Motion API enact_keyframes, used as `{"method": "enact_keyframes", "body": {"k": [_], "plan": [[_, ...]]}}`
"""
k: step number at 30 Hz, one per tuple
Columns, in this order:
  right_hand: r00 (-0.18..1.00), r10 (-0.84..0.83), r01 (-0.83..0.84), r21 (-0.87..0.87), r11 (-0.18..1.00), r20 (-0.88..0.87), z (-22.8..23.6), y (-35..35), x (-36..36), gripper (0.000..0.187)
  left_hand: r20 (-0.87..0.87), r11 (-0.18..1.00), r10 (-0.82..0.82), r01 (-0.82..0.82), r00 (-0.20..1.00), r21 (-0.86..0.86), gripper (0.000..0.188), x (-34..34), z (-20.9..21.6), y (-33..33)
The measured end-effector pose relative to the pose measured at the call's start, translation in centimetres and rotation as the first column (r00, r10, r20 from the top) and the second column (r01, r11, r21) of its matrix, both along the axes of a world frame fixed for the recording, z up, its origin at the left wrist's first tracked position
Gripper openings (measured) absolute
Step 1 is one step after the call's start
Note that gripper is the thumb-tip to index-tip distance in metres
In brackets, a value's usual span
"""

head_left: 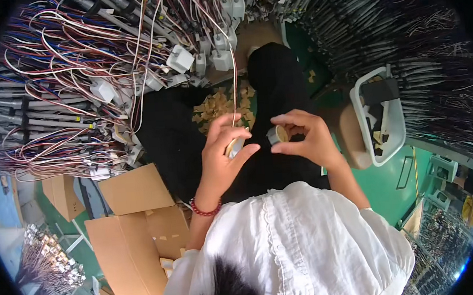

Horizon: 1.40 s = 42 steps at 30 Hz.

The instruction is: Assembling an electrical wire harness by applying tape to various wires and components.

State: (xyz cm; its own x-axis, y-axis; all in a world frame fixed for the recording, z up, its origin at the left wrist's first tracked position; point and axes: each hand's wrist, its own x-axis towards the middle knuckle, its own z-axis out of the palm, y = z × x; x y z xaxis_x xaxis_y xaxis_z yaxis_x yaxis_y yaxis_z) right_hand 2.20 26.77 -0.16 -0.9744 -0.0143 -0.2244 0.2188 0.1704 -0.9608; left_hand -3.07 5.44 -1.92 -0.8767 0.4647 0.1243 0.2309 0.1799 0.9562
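Above my lap, my left hand (215, 162) curls its fingers and thumb around a small white part with a tan face (235, 146). A thin red-and-white wire (234, 73) hangs from the top and runs down to the fingertips of this hand; whether it joins the part cannot be made out. A short way to the right, my right hand (314, 139) pinches a small grey-white round piece with a tan face (277, 135) between thumb and fingers. The two pieces are apart. Both palms are partly hidden.
Dense red, white and blue wires with white box-shaped housings (180, 59) fill the upper left. Grey cable bundles (398, 26) hang at right beside a white bin (362, 122) holding scraps. Tan paper-like scraps (220, 106) lie between my legs. An open cardboard box (117, 249) stands at lower left.
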Motion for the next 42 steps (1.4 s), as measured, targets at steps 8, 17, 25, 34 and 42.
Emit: {"method": "enact_keyframes", "body": {"k": [8,17,25,34,42], "plan": [[0.987,0.138,-0.133,0.055,0.99,-0.089,2.3,-1.7,-1.1,0.041,0.207,0.991,-0.097,0.075,0.974,0.11,0.017,0.3,1.2,0.1],[0.975,0.218,-0.209,-0.465,0.86,-0.035,1.8,-1.0,-0.8,0.038,0.296,0.801,-0.421,0.198,0.857,0.564,0.085,-0.2,0.4,-2.7],[0.895,0.447,-0.405,-0.405,0.82,0.011,1.4,-2.0,-3.9,0.045,0.348,0.843,-0.459,0.276,0.817,0.462,0.11,-1.0,3.0,-2.4],[0.844,0.515,-0.536,-0.273,0.799,-0.15,1.5,-1.9,-4.5,0.041,0.352,0.81,-0.534,0.347,0.768,0.472,0.111,-1.7,3.0,-2.5],[0.779,0.623,-0.585,-0.43,0.688,-0.063,1.5,-2.4,-4.3,0.04,0.461,0.77,-0.572,0.251,0.679,0.586,0.107,-1.6,2.4,-2.3]]}}
